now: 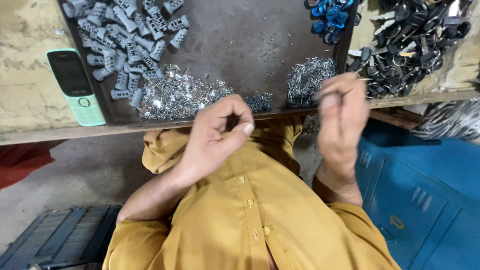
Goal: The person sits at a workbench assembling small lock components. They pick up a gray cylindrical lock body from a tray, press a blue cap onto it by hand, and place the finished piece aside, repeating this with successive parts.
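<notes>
My left hand (pixel 220 131) hovers at the near edge of a dark metal tray (pixel 225 35), thumb and fingers pinched together; nothing shows between them. Just beyond it lies a heap of small shiny metal pieces (pixel 175 94). My right hand (pixel 342 112) is raised and blurred by motion, its fingertips closed on what looks like a thin metal pin (pixel 362 78). Behind this hand is a pile of thin metal pins (pixel 307 75). Grey ribbed plastic cylinders (pixel 127 37) fill the tray's far left corner.
A mint-green push-button phone (pixel 75 85) lies on the bench to the tray's left. Blue rings (pixel 330 15) sit at the tray's far right, a heap of black-headed keys (pixel 410 40) beyond. A blue metal cabinet (pixel 425 190) stands below right, a dark crate (pixel 60 237) below left.
</notes>
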